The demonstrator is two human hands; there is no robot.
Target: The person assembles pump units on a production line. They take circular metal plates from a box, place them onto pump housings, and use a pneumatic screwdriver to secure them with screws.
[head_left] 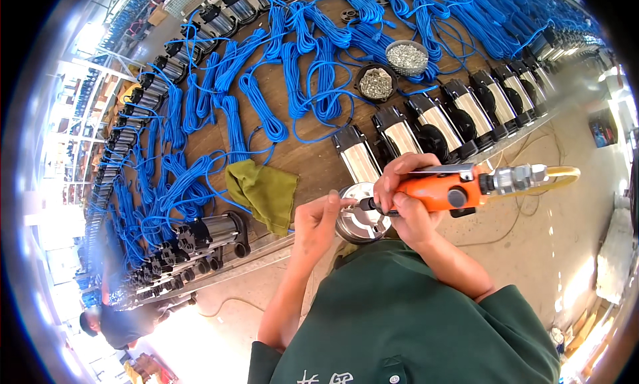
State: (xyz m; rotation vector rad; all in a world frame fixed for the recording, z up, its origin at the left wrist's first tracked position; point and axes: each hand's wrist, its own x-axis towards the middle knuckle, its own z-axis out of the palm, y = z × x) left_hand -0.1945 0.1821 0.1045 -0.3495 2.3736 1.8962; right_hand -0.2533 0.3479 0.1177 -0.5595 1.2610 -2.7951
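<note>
Gripping an orange tool [432, 192] sideways: right hand [415, 223]. Near its tip [365, 204]: left hand [314, 225], fingers' hold indistinct. Green shirt [399, 304]: white lettering [341, 378].

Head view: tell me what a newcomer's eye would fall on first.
The bright orange power tool, gripped in the right hand just right of centre, catches the eye first. Next come the bundled blue cables heaped across the brown table. Upper right of centre, a row of silver cylinders lines the table's edge.
</note>
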